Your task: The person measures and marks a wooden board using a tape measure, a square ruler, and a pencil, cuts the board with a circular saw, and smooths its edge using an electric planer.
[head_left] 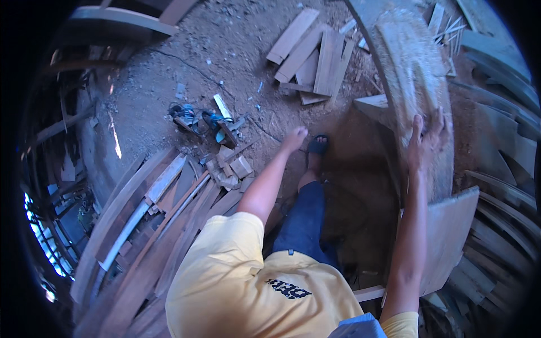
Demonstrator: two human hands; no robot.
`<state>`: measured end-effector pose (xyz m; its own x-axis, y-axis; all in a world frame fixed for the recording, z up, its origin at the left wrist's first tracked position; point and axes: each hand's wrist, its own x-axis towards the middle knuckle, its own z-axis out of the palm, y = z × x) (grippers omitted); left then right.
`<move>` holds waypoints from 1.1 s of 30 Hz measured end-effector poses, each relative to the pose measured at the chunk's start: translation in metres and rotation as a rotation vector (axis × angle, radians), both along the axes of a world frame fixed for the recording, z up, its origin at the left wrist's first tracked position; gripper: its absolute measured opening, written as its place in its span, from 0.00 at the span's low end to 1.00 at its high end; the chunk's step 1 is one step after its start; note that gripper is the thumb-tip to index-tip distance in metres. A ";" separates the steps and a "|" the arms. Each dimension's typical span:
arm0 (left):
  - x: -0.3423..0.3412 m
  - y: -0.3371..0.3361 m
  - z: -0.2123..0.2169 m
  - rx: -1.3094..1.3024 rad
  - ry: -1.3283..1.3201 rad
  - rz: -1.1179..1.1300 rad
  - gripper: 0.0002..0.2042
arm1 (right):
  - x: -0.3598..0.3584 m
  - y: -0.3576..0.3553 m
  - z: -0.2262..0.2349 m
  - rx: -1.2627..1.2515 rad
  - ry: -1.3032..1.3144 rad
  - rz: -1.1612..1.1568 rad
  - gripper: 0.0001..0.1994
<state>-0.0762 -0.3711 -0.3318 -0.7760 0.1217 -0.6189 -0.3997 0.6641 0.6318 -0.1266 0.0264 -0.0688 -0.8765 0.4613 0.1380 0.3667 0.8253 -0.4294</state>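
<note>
A single head-worn fisheye camera looks steeply down from above the person's own shoulders, close enough that the yellow shirt (253,281) fills the lower frame. Both forearms enter from the bottom edge, the left hand (295,138) reaching toward the dirt floor (186,62), the right hand (426,138) lying on a curved wooden beam (411,73) at right. Straight planks bend toward the dark circular rim. No second view shares the scene.

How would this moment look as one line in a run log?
right hand: flat on sawdust-covered curved wooden plank | left hand: empty, free above dirt floor | stance: standing
</note>
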 end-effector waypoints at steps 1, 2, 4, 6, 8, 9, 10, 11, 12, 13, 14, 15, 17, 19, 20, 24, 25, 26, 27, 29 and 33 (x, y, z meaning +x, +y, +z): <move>-0.032 0.011 -0.018 0.011 0.039 0.029 0.25 | -0.005 -0.002 -0.007 0.084 0.006 0.026 0.38; -0.065 0.017 -0.038 0.002 0.004 0.054 0.25 | -0.011 -0.006 -0.009 0.164 0.023 0.055 0.42; -0.124 0.034 -0.082 -0.044 0.001 0.079 0.25 | -0.021 -0.010 -0.002 0.104 -0.009 0.025 0.45; -0.164 0.088 -0.127 -0.068 -0.086 0.077 0.27 | -0.015 0.001 0.004 0.123 -0.059 -0.033 0.48; -0.222 0.072 -0.174 -0.111 -0.140 0.185 0.34 | -0.024 -0.002 0.004 0.096 -0.094 0.030 0.53; -0.250 0.040 -0.188 -0.132 -0.100 0.276 0.39 | -0.033 -0.010 0.003 0.066 -0.080 0.007 0.53; -0.244 0.078 -0.215 -0.083 -0.133 0.300 0.48 | -0.031 -0.003 0.001 0.063 -0.065 0.010 0.54; -0.247 0.090 -0.229 -0.075 -0.239 0.322 0.52 | -0.026 0.000 0.001 0.034 -0.035 0.003 0.55; -0.252 0.099 -0.241 -0.106 -0.221 0.317 0.52 | -0.022 0.005 -0.002 0.052 -0.032 0.029 0.58; -0.259 0.088 -0.247 -0.107 -0.216 0.334 0.51 | -0.018 0.005 -0.010 0.024 -0.007 0.028 0.59; -0.255 0.087 -0.252 -0.077 -0.220 0.356 0.49 | -0.018 0.007 -0.012 0.067 -0.042 0.068 0.59; -0.254 0.093 -0.253 -0.031 -0.220 0.382 0.48 | -0.018 0.009 -0.010 0.075 -0.043 0.059 0.58; -0.250 0.103 -0.244 0.064 -0.218 0.442 0.45 | -0.018 0.009 -0.011 0.056 -0.020 0.029 0.56; -0.241 0.125 -0.212 0.180 -0.214 0.504 0.43 | -0.018 0.013 0.000 0.057 0.002 -0.009 0.54; -0.229 0.123 -0.194 0.229 -0.216 0.533 0.42 | -0.015 0.011 0.001 0.048 -0.008 -0.034 0.53; -0.189 0.094 -0.061 0.350 -0.193 0.606 0.38 | -0.020 -0.004 -0.002 0.042 0.026 -0.049 0.50; -0.170 0.088 -0.023 0.357 -0.194 0.608 0.37 | -0.021 -0.008 -0.006 0.017 0.127 -0.072 0.48; -0.152 0.078 0.021 0.355 -0.182 0.610 0.36 | -0.023 -0.012 -0.007 -0.008 0.233 -0.089 0.45; -0.120 0.078 0.048 0.321 -0.214 0.590 0.35 | -0.008 -0.008 -0.018 -0.038 0.237 -0.077 0.42; -0.081 0.066 0.100 0.161 -0.171 0.507 0.34 | 0.018 0.003 -0.015 -0.018 0.359 -0.073 0.37; -0.038 0.026 0.210 -0.173 0.140 0.254 0.33 | 0.095 -0.055 0.049 -0.266 0.467 -0.016 0.25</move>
